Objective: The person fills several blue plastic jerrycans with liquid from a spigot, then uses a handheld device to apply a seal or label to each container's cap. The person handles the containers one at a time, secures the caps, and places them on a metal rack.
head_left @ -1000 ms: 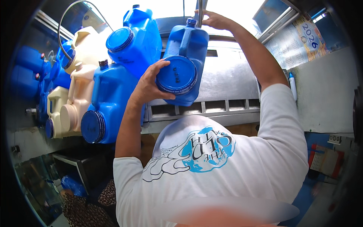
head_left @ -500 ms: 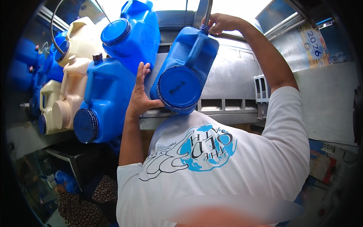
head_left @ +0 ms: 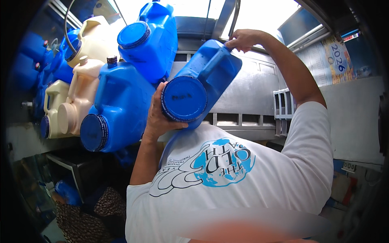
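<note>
A blue plastic water jug (head_left: 221, 79) leans at a slant in front of me, with its big round blue lid (head_left: 184, 99) facing me. My left hand (head_left: 157, 115) is wrapped round the lid end, thumb below and fingers at its left side. My right hand (head_left: 245, 39) is closed at the jug's upper end, on the small neck, which the fingers mostly hide. Just above that hand a thin metal pipe (head_left: 235, 18) comes down. To the left of my left hand stands another blue jug (head_left: 121, 95) with a dark small cap.
More jugs crowd the left: a raised blue one (head_left: 156, 48), a cream one (head_left: 87, 77) and several others. Behind the held jug is a metal counter (head_left: 247, 95) with slots along its front. A white rack (head_left: 282, 103) and a wall calendar (head_left: 324, 60) are at right.
The jug has tipped further over, its lid end shifting left and its neck moving right and down from the pipe. My left hand has closed round the lid end; its fingers were spread before.
</note>
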Action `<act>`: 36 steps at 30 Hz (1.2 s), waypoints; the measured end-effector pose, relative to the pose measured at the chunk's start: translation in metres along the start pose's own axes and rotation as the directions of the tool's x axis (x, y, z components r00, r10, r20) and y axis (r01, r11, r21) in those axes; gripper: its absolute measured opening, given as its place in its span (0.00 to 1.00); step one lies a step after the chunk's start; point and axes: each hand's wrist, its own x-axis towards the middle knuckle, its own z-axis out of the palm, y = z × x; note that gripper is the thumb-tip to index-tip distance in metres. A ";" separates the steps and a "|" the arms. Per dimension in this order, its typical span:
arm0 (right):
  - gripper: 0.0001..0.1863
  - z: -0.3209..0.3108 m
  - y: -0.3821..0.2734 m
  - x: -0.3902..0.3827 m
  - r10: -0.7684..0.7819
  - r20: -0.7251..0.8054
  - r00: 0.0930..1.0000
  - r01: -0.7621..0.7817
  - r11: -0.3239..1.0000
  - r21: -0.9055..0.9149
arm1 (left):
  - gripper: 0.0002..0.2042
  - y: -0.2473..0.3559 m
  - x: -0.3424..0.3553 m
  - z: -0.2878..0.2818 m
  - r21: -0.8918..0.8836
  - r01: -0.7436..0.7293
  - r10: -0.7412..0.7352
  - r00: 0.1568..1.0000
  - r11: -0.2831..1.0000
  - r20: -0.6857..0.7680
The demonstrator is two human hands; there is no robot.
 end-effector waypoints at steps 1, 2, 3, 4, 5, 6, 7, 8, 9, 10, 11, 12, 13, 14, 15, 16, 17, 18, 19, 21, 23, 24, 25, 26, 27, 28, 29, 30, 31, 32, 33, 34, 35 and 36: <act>0.34 0.000 -0.001 0.001 0.154 0.027 0.988 -0.153 0.987 -0.048 | 0.70 0.001 0.002 -0.003 -0.025 -0.004 0.004 1.000 1.000 0.022; 0.35 0.001 0.000 -0.001 0.185 0.053 0.981 -0.183 0.982 -0.042 | 0.70 0.001 0.005 -0.006 -0.023 -0.006 0.007 1.000 1.000 0.017; 0.35 0.003 0.000 -0.001 0.190 0.028 0.981 -0.190 0.981 -0.026 | 0.69 0.002 0.008 -0.009 -0.034 -0.013 0.013 1.000 0.999 0.020; 0.36 0.005 0.002 -0.004 0.051 -0.035 0.998 -0.052 0.998 -0.022 | 0.68 0.003 0.011 -0.011 -0.056 -0.010 0.011 1.000 0.998 0.029; 0.36 0.009 0.002 -0.005 -0.008 -0.113 0.994 0.011 1.000 0.026 | 0.67 0.003 0.013 -0.014 -0.079 0.021 -0.020 1.000 0.997 0.012; 0.36 0.011 0.003 -0.006 -0.026 -0.164 0.986 0.035 0.998 0.056 | 0.66 0.003 0.014 -0.017 -0.114 0.062 -0.062 0.998 0.992 0.003; 0.36 0.017 0.005 -0.009 -0.036 -0.178 0.983 0.048 0.997 0.067 | 0.65 0.003 0.016 -0.018 -0.152 0.105 -0.106 0.994 0.983 -0.002; 0.33 0.016 0.007 -0.009 0.045 -0.098 0.994 -0.041 0.998 0.040 | 0.64 0.002 0.016 -0.021 -0.128 0.120 -0.123 0.992 0.984 -0.017; 0.31 0.015 0.009 -0.009 0.221 -0.023 0.975 -0.218 0.971 0.102 | 0.62 0.001 0.017 -0.023 -0.103 0.138 -0.142 0.990 0.985 -0.029; 0.30 0.020 0.010 -0.011 0.179 0.007 0.984 -0.178 0.978 0.104 | 0.61 -0.001 0.018 -0.024 -0.078 0.157 -0.160 0.986 0.985 -0.036; 0.30 0.021 0.012 -0.011 0.106 -0.057 0.993 -0.100 0.990 0.097 | 0.60 -0.003 0.018 -0.026 -0.080 0.167 -0.170 0.985 0.983 -0.033; 0.29 0.032 0.015 -0.015 -0.074 -0.246 0.966 0.101 0.990 0.099 | 0.59 -0.005 0.019 -0.026 -0.083 0.175 -0.178 0.984 0.981 -0.031; 0.28 0.033 0.015 -0.014 -0.118 -0.307 0.944 0.174 0.971 0.162 | 0.59 -0.007 0.019 -0.027 -0.087 0.183 -0.186 0.982 0.979 -0.034; 0.27 0.032 0.015 -0.011 -0.110 -0.304 0.946 0.165 0.973 0.161 | 0.58 -0.009 0.018 -0.027 -0.091 0.202 -0.205 0.978 0.975 -0.029; 0.27 0.033 0.015 -0.009 -0.047 -0.193 0.980 0.081 0.982 0.169 | 0.57 -0.010 0.017 -0.027 -0.094 0.218 -0.222 0.975 0.971 -0.029; 0.27 0.032 0.016 -0.008 0.041 -0.141 0.989 -0.015 0.984 0.179 | 0.57 -0.010 0.016 -0.027 -0.095 0.235 -0.239 0.971 0.967 -0.031; 0.28 0.030 0.016 -0.006 0.137 -0.042 0.990 -0.127 0.976 0.177 | 0.57 -0.011 0.015 -0.027 -0.081 0.232 -0.236 0.971 0.969 -0.032; 0.28 0.031 0.016 -0.006 0.208 -0.026 0.978 -0.200 0.964 0.178 | 0.57 -0.011 0.014 -0.027 -0.066 0.230 -0.233 0.972 0.971 -0.031; 0.29 0.030 0.016 -0.006 0.106 -0.053 0.993 -0.097 0.982 0.160 | 0.57 -0.010 0.012 -0.027 -0.055 0.220 -0.222 0.975 0.974 -0.033; 0.31 0.031 0.016 -0.007 -0.085 -0.190 0.978 0.106 0.989 0.101 | 0.57 -0.010 0.012 -0.026 -0.059 0.242 -0.245 0.968 0.968 -0.048; 0.31 0.034 0.015 -0.009 -0.015 -0.190 0.982 0.044 0.988 0.148 | 0.57 -0.009 0.011 -0.024 -0.098 0.259 -0.265 0.963 0.961 -0.056; 0.29 0.034 0.013 -0.010 0.109 -0.108 0.988 -0.090 0.981 0.171 | 0.58 -0.009 0.012 -0.024 -0.131 0.268 -0.276 0.960 0.955 -0.053; 0.28 0.034 0.012 -0.010 0.205 -0.066 0.977 -0.190 0.964 0.184 | 0.58 -0.009 0.012 -0.023 -0.155 0.282 -0.291 0.956 0.947 -0.041; 0.28 0.035 0.011 -0.011 0.177 -0.094 0.980 -0.164 0.978 0.133 | 0.58 -0.008 0.013 -0.023 -0.141 0.265 -0.274 0.960 0.954 -0.055; 0.29 0.036 0.010 -0.013 0.064 -0.163 0.984 -0.040 0.988 0.148 | 0.58 -0.008 0.013 -0.023 -0.121 0.255 -0.263 0.963 0.959 -0.061; 0.31 0.037 0.010 -0.014 -0.073 -0.289 0.954 0.121 0.981 0.151 | 0.58 -0.007 0.014 -0.022 -0.104 0.254 -0.261 0.963 0.962 -0.068; 0.32 0.037 0.008 -0.015 -0.086 -0.330 0.940 0.149 0.974 0.172 | 0.58 -0.006 0.014 -0.022 -0.116 0.257 -0.265 0.962 0.959 -0.065; 0.32 0.038 0.008 -0.017 -0.134 -0.403 0.906 0.222 0.958 0.182 | 0.58 -0.005 0.014 -0.022 -0.133 0.266 -0.277 0.959 0.955 -0.067; 0.29 0.036 0.008 -0.017 -0.067 -0.293 0.954 0.123 0.976 0.180 | 0.58 -0.004 0.013 -0.021 -0.152 0.257 -0.269 0.961 0.954 -0.066; 0.26 0.034 0.007 -0.017 0.035 -0.159 0.987 -0.007 0.985 0.173 | 0.57 -0.003 0.013 -0.021 -0.150 0.286 -0.299 0.952 0.946 -0.071; 0.25 0.032 0.007 -0.016 0.137 -0.064 0.988 -0.126 0.980 0.155 | 0.57 -0.003 0.013 -0.020 -0.151 0.291 -0.304 0.949 0.945 -0.077; 0.24 0.031 0.008 -0.018 0.100 -0.060 0.993 -0.094 0.991 0.097 | 0.57 -0.002 0.012 -0.019 -0.154 0.300 -0.315 0.945 0.942 -0.086; 0.24 0.032 0.008 -0.019 -0.008 -0.130 0.992 0.023 0.993 0.118 | 0.56 -0.002 0.012 -0.018 -0.183 0.285 -0.304 0.949 0.941 -0.083; 0.25 0.032 0.009 -0.020 -0.117 -0.239 0.964 0.150 0.981 0.126 | 0.56 -0.002 0.012 -0.018 -0.212 0.274 -0.297 0.951 0.938 -0.083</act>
